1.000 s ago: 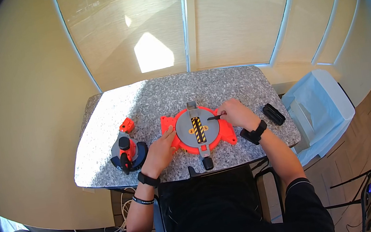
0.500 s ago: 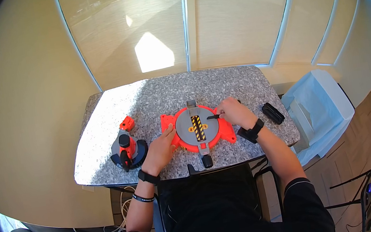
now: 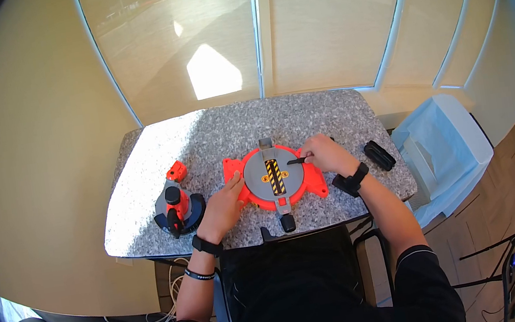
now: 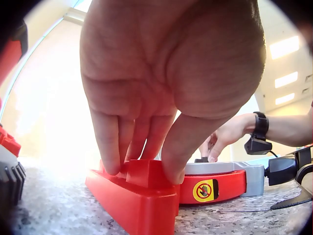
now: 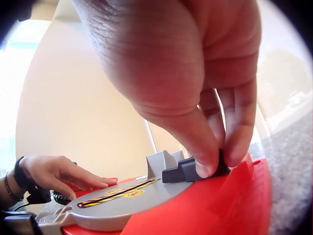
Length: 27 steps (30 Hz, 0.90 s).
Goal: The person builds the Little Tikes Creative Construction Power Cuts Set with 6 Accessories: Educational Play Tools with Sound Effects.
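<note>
A red-and-grey toy miter saw base [image 3: 259,184] lies flat on the table, with a yellow-and-black striped slot across its round grey turntable [image 5: 112,208]. My left hand [image 3: 222,212] rests on the base's left red wing [image 4: 142,205], fingers straight, fingertips and thumb to either side of a raised red block [image 4: 145,172]. Between thumb and fingers, my right hand [image 3: 330,156] pinches a small dark stepped plastic piece [image 5: 183,171] at the turntable's right edge. A grey upright bracket [image 5: 164,164] stands at the rear of the turntable.
Left of the base stands the toy's red, grey and black saw head [image 3: 176,208], beside a small red part [image 3: 176,172]. A black case-like object [image 3: 379,156] lies near the right edge of the speckled table [image 3: 278,118]. A bin with a light-blue liner [image 3: 451,153] stands to the right.
</note>
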Motion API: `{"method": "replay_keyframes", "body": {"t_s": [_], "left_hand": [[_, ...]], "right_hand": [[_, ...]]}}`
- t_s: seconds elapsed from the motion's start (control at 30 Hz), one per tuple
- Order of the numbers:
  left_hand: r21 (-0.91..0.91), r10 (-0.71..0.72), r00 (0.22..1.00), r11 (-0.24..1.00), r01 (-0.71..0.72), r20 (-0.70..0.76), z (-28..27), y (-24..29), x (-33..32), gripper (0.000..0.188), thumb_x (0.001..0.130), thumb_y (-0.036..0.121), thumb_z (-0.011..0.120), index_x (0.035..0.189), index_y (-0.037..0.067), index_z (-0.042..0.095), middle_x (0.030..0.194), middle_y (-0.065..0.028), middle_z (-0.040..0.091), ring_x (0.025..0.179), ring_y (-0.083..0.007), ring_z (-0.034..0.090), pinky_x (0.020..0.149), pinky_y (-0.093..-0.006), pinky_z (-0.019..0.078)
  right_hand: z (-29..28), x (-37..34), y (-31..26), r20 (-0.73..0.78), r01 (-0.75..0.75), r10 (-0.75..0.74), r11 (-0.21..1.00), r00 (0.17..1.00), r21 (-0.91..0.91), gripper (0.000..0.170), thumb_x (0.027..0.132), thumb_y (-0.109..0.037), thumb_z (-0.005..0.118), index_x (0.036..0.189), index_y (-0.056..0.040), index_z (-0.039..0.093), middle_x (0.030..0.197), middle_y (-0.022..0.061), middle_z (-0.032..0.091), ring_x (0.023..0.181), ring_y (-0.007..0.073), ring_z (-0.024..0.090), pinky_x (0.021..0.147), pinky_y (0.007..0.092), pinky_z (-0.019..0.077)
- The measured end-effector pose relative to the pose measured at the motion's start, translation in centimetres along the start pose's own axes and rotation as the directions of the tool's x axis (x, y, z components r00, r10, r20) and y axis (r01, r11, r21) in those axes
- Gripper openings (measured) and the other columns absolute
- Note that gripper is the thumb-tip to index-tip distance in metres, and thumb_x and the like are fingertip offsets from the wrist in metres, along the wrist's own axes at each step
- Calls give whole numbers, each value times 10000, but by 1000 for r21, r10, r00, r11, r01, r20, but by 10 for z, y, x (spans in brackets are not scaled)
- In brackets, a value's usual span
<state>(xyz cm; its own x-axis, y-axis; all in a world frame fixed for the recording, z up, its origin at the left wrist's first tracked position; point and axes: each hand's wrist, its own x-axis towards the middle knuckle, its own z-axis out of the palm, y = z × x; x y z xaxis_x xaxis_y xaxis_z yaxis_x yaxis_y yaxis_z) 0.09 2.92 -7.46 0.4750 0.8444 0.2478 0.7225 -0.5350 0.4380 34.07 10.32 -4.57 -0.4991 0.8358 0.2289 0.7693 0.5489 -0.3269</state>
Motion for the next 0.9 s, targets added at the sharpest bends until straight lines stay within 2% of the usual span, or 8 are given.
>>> {"method": "replay_keyframes", "body": {"t_s": [0.57,0.77,0.83,0.87,0.9], "left_hand": [[-6,-15,1000,1000,15,19,-1,1,0,610,857,26,720,1437,-15,535,1542,-234,498,1305,-401,578,1054,-468,522],[-65,-59,998,996,61,25,-7,5,0,571,891,107,713,1427,-11,557,1529,-223,519,1289,-405,589,1050,-468,519],[-77,-14,1000,997,12,-24,-7,2,0,553,901,146,722,1411,-9,574,1523,-226,524,1289,-407,587,1059,-467,513],[-77,-13,1000,997,11,-24,-7,1,0,553,901,146,722,1411,-9,574,1523,-226,524,1289,-407,587,1059,-467,513],[-78,-7,999,997,5,-35,-7,0,-1,544,905,155,723,1405,-8,581,1515,-226,530,1289,-410,587,1063,-466,511]], "right_hand": [[-4,-2,-1,6,84,-84,996,996,19,216,756,33,737,969,1,751,971,176,722,938,388,683,848,464,552],[-2,-9,7,15,1,-3,992,1000,126,252,778,9,753,1026,-31,759,960,172,722,895,367,696,795,425,561],[-4,-9,10,67,-69,54,964,996,258,272,797,-28,769,1069,-35,753,941,151,729,868,312,712,773,394,571],[-7,-10,13,66,-70,55,963,996,259,272,797,-28,769,1069,-35,753,941,151,729,868,312,712,773,394,571],[-11,-11,15,67,-131,116,943,991,307,273,808,-46,765,1080,-36,750,935,140,732,861,288,715,771,385,574]]}}
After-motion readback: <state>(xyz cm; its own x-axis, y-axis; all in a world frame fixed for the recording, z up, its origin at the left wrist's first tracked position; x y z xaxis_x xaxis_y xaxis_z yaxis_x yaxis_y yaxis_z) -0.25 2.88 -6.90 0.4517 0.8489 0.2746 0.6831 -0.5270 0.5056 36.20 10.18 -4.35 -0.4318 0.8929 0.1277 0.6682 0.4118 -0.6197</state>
